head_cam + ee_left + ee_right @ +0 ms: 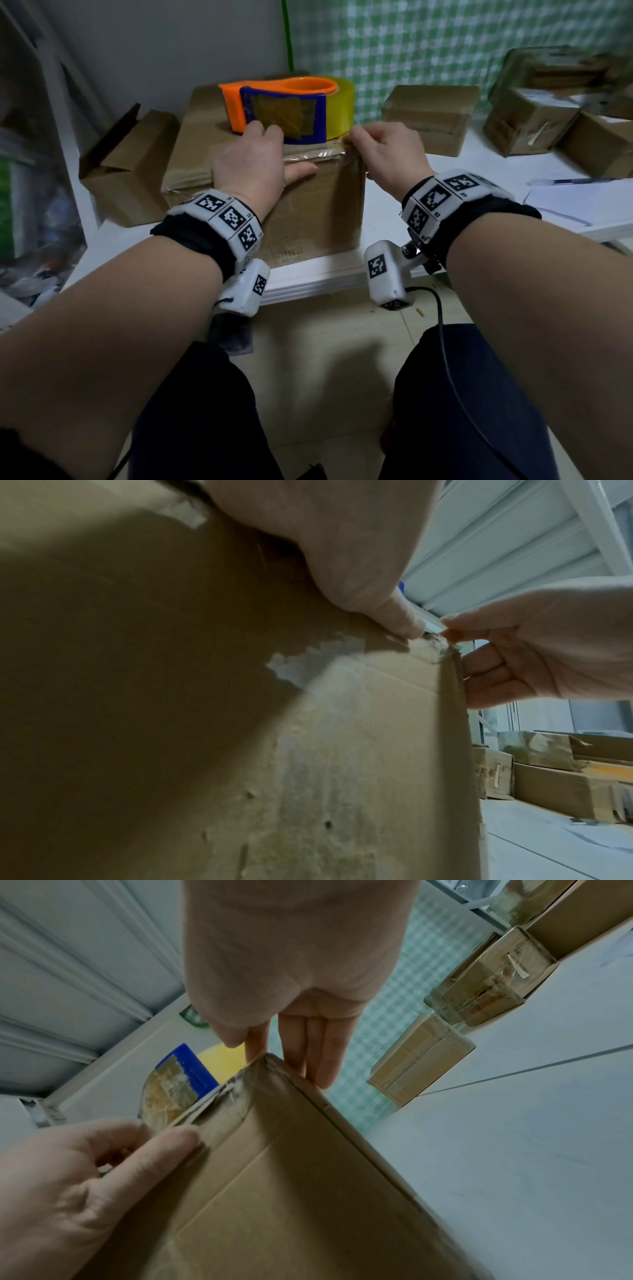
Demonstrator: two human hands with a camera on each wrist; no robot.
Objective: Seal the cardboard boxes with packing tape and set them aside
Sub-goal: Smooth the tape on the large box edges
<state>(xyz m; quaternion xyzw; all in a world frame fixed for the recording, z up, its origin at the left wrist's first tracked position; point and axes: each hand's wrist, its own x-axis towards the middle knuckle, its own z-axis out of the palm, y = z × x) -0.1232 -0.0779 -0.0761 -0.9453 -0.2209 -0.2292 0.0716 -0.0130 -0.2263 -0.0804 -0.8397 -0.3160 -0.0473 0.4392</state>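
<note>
While cardboard box (308,205) sits at desk's (318,274) front edge, left hand (255,164) lies flat on its top, fingers straight, thumb along front top edge. Right hand (383,150) pinches tape strip (308,154) at box's right top corner. Tape dispenser (287,106) rests on box top, just behind left hand's fingers. Sealed boxes (431,118) sit toward desk's back right.

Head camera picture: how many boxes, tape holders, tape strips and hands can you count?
Cardboard boxes: 5 clear ones; the blurry pile at the far right is not counted.
Tape dispenser: 1
Tape strip on the nearest box: 1
Hands: 2, left hand resting on that box, right hand pinching the strip's end.
Total: 9
</note>
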